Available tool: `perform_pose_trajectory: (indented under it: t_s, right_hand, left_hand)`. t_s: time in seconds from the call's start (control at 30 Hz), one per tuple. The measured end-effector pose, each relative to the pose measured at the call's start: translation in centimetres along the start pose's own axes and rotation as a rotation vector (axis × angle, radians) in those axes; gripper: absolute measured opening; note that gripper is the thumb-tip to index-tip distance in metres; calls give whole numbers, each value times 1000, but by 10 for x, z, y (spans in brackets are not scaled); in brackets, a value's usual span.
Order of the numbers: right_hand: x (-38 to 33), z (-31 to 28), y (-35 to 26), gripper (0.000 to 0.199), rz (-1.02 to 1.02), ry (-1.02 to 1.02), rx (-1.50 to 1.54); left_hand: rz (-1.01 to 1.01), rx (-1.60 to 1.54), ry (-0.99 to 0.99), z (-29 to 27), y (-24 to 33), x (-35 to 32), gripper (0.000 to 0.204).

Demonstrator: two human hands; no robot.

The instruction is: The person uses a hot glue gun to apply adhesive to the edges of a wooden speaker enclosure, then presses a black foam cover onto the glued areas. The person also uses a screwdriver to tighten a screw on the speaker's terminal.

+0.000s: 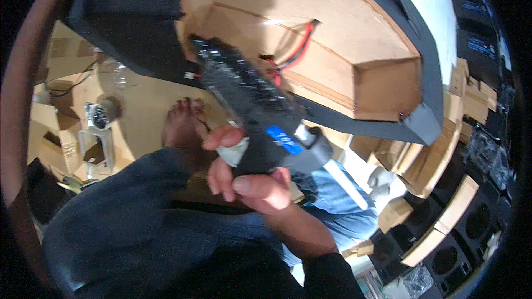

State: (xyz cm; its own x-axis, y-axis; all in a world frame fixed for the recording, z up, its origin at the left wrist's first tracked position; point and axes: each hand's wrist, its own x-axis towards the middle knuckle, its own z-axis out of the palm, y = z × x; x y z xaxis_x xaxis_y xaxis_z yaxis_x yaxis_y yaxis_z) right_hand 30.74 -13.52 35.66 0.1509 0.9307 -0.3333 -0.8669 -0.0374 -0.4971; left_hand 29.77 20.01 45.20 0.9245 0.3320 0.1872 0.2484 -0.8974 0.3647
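Observation:
My right hand is closed around the handle of a black hot glue gun, one finger beside its pale trigger. The gun slants up and to the left, its front part glossy and rough-looking. A blue label marks its side, and a white glue stick sticks out of its rear end. Beyond the gun lies an open wooden cabinet with a black covering outside. Inside the cabinet, a red and black wire comes out of a hole. My left hand does not show.
My bent legs in jeans and a bare foot are below the cabinet. At the left are an open cardboard box and a small round metallic item. Black panels with round openings and cardboard pieces lie at the right.

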Motion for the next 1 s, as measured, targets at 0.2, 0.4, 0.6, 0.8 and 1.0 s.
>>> perform_pose_trajectory:
  t_s: [0.2,0.4,0.6,0.8,1.0]
  right_hand:
    - [22,3,-2,58,-37,-61,175]
    - [32,5,3,53,-39,-138,351]
    - [28,2,-5,57,16,-70,240]
    - [31,4,-8,50,27,-88,244]
    - [32,-1,1,37,-16,-133,310]
  left_hand:
    - [-84,-154,-67,-4,-11,8,33]
    - [-152,-178,-101,-6,-17,12,30]
    - [-188,-219,-127,1,-9,18,30]
    - [-109,-207,-85,1,-29,17,31]
    - [-106,-96,-94,1,1,16,31]
